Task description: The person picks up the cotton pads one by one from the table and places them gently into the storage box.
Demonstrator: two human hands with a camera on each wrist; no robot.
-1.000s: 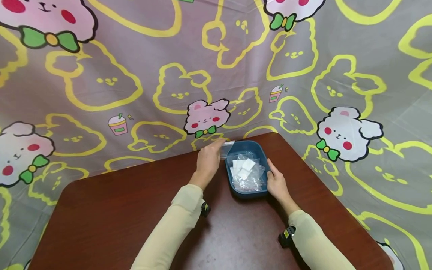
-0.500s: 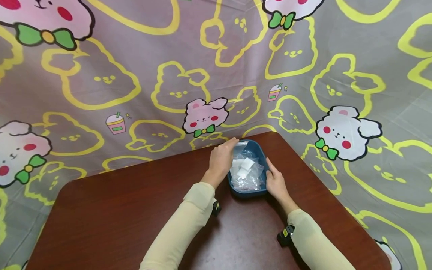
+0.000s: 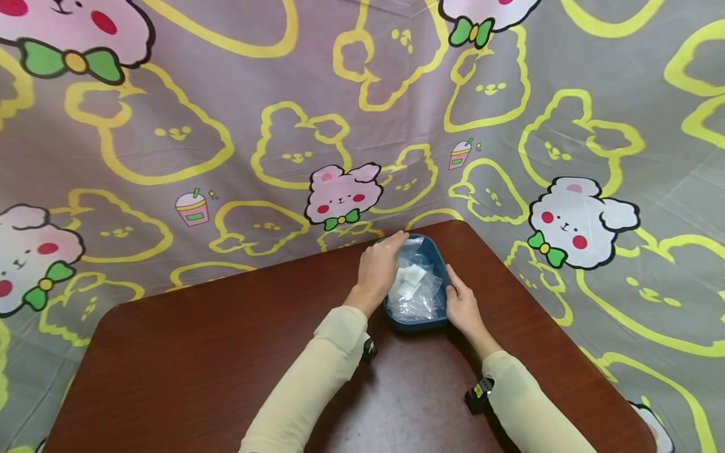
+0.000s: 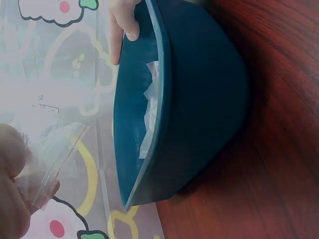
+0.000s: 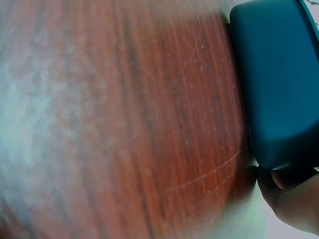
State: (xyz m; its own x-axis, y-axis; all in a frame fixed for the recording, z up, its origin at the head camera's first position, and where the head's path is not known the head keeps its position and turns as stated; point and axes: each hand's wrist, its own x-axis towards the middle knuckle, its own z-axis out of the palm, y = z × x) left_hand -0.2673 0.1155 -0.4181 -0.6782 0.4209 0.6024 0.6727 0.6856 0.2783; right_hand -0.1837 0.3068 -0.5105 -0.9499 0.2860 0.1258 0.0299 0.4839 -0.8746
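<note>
A dark blue plastic bin [image 3: 418, 326] stands on the table, holding a heap of clear plastic bags [image 3: 416, 302] with white patches on them. Above its left side, my left hand [image 3: 378, 267] pinches a small clear zip bag [image 4: 56, 158], whose reddish seal line shows in the left wrist view. My right hand [image 3: 463, 305] grips the bin's right wall, its thumb outside and fingertips over the rim [image 4: 162, 55]. From the right wrist only the bin's outer wall [image 5: 279, 79] and part of that hand [image 5: 299, 201] appear. My left palm hides part of the bin's left rim.
The brown wooden table [image 3: 215, 352] extends left and toward me from the bin. Behind it and along its right side hangs a cartoon-printed cloth [image 3: 283, 151]. The bin sits near the table's far right corner.
My left hand has moved right, carrying the zip bag from beside the bin's left rim to over the bin. The right hand stays on the bin, which keeps its place.
</note>
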